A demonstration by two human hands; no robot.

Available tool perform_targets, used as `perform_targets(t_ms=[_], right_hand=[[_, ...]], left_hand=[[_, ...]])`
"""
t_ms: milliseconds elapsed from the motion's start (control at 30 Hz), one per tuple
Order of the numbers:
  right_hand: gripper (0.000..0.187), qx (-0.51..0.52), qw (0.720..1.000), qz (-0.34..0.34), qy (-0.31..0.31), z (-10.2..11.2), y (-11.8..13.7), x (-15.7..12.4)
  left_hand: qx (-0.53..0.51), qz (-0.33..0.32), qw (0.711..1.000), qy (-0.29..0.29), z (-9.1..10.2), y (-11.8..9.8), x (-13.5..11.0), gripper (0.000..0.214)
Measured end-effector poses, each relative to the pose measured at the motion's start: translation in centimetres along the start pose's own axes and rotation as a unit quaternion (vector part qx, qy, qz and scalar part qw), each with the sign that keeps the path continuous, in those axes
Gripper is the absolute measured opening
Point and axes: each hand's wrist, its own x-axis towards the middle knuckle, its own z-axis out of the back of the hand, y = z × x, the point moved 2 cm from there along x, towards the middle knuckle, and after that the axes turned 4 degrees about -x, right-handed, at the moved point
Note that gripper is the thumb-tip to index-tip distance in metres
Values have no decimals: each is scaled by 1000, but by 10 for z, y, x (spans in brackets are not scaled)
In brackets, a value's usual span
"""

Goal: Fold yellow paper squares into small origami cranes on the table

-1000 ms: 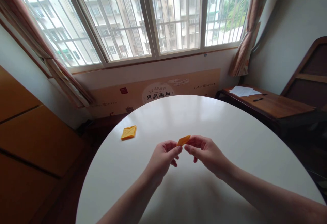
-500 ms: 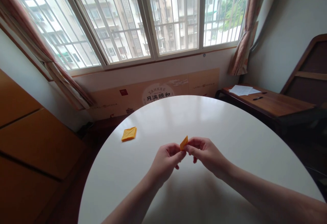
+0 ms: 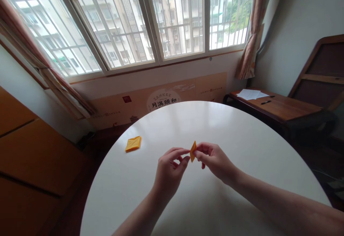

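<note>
A small piece of folded yellow paper stands on edge above the table, pinched between the thumb and fingers of my right hand. My left hand is just to its left, index fingertip touching or almost touching the paper's edge. The left thumb sits lower, with a gap between it and the index finger. Farther off to the left, a flat folded yellow packet, wrinkled on top, lies on the round white table.
Behind the table is a wall with a printed beige panel under a barred window. To the right, a wooden side table bears white papers and small dark items. Orange-brown cabinets stand at the left.
My left thumb and index finger have come apart from their grip on the folded paper, and the hand has shifted slightly left. The paper now stands more upright in my right hand.
</note>
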Motion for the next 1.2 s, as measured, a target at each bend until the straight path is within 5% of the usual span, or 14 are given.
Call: perform_targets(t_ms=[633,933,1200], right_hand=[[20,31,999,-25,-9,-1,3,1],[31,65,998,-12,16,-2,5,-1],[38,127,982,4,140,-3,11,-6]], left_hand=[[82,-72,994,31,-4,-12,-8,28],[-32,46,998,-21,0,-3,0,20],[-258,182,948,30,-2,2,0,37]])
